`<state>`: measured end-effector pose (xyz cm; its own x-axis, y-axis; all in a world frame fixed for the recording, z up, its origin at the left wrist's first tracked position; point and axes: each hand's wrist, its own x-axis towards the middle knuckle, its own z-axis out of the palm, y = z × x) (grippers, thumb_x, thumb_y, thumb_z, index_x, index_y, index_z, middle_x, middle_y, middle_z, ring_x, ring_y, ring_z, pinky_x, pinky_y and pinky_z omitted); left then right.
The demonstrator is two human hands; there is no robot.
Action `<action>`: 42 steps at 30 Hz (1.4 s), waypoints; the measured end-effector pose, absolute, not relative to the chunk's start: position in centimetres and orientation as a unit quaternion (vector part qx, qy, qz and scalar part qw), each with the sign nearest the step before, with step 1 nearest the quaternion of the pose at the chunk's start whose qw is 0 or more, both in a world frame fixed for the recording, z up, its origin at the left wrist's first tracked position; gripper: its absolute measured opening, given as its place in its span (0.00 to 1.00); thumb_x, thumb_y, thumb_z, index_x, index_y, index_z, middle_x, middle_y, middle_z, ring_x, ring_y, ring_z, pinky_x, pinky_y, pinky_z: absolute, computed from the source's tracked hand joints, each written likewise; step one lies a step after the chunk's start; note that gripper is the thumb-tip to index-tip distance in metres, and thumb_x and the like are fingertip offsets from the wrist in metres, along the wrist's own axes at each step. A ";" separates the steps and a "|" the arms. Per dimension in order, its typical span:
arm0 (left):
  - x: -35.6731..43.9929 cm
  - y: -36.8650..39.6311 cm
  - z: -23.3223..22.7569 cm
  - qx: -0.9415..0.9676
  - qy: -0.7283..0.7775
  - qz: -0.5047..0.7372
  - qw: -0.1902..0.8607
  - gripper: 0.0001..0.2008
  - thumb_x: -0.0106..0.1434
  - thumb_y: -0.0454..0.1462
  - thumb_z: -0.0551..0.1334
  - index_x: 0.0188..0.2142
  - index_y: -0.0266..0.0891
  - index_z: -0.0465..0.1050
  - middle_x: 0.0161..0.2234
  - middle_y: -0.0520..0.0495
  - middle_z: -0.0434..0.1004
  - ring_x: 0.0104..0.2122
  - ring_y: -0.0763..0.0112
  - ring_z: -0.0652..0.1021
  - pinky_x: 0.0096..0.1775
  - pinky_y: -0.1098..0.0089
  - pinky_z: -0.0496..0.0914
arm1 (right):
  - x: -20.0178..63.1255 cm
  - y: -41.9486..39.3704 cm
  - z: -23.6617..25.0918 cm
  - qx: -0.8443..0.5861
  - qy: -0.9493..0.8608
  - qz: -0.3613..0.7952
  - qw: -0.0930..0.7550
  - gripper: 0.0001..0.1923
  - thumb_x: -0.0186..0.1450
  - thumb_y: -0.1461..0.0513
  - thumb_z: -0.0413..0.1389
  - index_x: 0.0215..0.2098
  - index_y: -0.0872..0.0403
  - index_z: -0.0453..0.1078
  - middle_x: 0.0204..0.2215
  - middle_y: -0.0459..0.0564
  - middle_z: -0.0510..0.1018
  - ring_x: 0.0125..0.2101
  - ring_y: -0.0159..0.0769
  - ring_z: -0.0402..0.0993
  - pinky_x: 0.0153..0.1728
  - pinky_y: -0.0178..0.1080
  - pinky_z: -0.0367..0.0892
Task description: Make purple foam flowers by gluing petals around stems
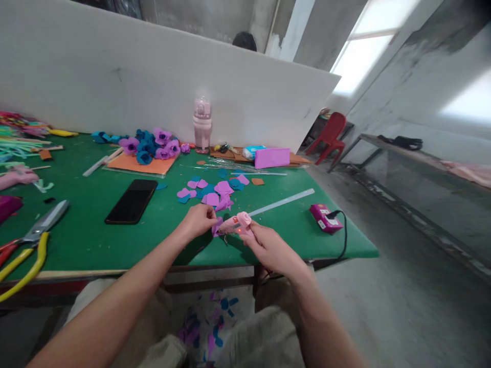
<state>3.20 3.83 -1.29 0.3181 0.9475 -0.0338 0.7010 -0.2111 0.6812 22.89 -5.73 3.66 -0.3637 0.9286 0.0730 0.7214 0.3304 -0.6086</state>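
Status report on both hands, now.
Left hand pinching purple petal. Right hand gripping pink glue gun, nozzle at petal. Loose petals lie just beyond, not in the way.

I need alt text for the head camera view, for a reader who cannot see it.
Two bare hands meet over a green table: the right hand grips a pink glue gun, the left hand pinches a purple petal at its tip.

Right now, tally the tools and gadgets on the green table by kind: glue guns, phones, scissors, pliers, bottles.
Glue guns: 2, a pink one in the right hand and another at far left
Phones: 1
Scissors: 1
Pliers: 1
Bottles: 1
Total: 6
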 end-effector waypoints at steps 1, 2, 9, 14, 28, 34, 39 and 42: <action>3.2 3.8 -1.3 0.752 0.548 0.200 0.307 0.08 0.49 0.39 0.59 0.18 0.38 0.66 0.18 0.51 0.70 0.21 0.71 0.69 0.24 0.72 0.56 | 22.9 -5.7 3.7 -0.525 -0.788 0.244 0.211 0.14 0.68 0.58 0.43 0.42 0.55 0.67 0.43 0.55 0.75 0.41 0.40 0.72 0.40 0.37 0.63; 3.2 3.8 -1.3 0.751 0.549 0.198 0.308 0.08 0.49 0.38 0.59 0.18 0.38 0.66 0.18 0.51 0.70 0.21 0.71 0.69 0.24 0.72 0.56 | 23.0 -5.8 3.7 -0.526 -0.788 0.241 0.212 0.14 0.68 0.58 0.43 0.42 0.56 0.68 0.43 0.55 0.75 0.41 0.40 0.72 0.40 0.37 0.63; 3.3 3.8 -1.0 0.752 0.552 0.191 0.305 0.08 0.50 0.39 0.59 0.19 0.38 0.66 0.19 0.51 0.70 0.22 0.71 0.69 0.25 0.72 0.56 | 23.2 -5.8 3.6 -0.536 -0.788 0.226 0.202 0.14 0.68 0.58 0.43 0.39 0.56 0.68 0.43 0.56 0.76 0.40 0.40 0.72 0.40 0.38 0.63; 3.3 3.7 -0.8 0.753 0.552 0.188 0.304 0.09 0.50 0.39 0.59 0.19 0.37 0.66 0.19 0.51 0.71 0.22 0.71 0.70 0.25 0.72 0.57 | 23.3 -5.8 3.7 -0.539 -0.789 0.218 0.201 0.14 0.68 0.58 0.43 0.37 0.56 0.68 0.41 0.55 0.76 0.39 0.39 0.72 0.39 0.37 0.63; 3.3 3.8 -1.0 0.753 0.552 0.190 0.304 0.08 0.50 0.38 0.59 0.19 0.38 0.66 0.18 0.51 0.70 0.22 0.71 0.70 0.25 0.72 0.57 | 23.8 -5.8 3.8 -0.553 -0.780 0.209 0.204 0.15 0.68 0.56 0.43 0.33 0.55 0.67 0.35 0.53 0.76 0.34 0.36 0.71 0.34 0.35 0.62; 3.4 3.6 -0.8 0.749 0.556 0.190 0.307 0.07 0.49 0.37 0.59 0.19 0.38 0.66 0.19 0.51 0.71 0.22 0.71 0.70 0.25 0.72 0.57 | 23.9 -5.8 4.0 -0.559 -0.775 0.215 0.203 0.16 0.69 0.55 0.42 0.33 0.55 0.67 0.35 0.52 0.76 0.33 0.36 0.71 0.33 0.35 0.61; 3.4 3.6 -0.7 0.749 0.557 0.188 0.306 0.06 0.49 0.36 0.59 0.19 0.38 0.66 0.18 0.52 0.71 0.22 0.71 0.70 0.26 0.71 0.57 | 24.0 -5.7 3.9 -0.561 -0.775 0.212 0.199 0.16 0.69 0.56 0.42 0.34 0.55 0.67 0.38 0.53 0.76 0.35 0.37 0.71 0.33 0.35 0.61; 3.4 3.7 -0.8 0.751 0.554 0.188 0.306 0.07 0.49 0.37 0.59 0.18 0.38 0.66 0.18 0.51 0.70 0.22 0.71 0.70 0.25 0.71 0.57 | 24.2 -5.7 4.0 -0.574 -0.767 0.204 0.204 0.16 0.68 0.55 0.43 0.34 0.55 0.68 0.36 0.53 0.76 0.35 0.37 0.71 0.34 0.35 0.61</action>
